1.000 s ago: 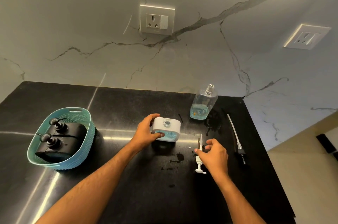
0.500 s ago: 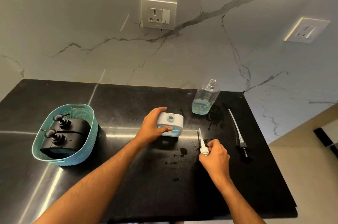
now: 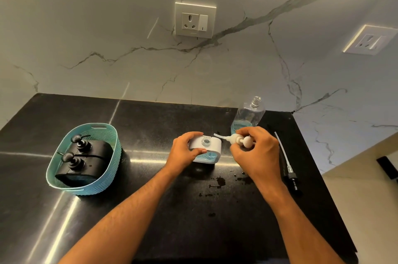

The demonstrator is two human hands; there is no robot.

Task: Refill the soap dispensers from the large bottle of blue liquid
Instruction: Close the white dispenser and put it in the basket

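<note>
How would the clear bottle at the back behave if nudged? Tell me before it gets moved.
The clear bottle probably tips or slides easily: it stands tall and only its bottom holds blue liquid, so it looks light. Its neck is uncapped, so a tip could spill soap. Dark drips on the black counter hint at slick patches.
</note>
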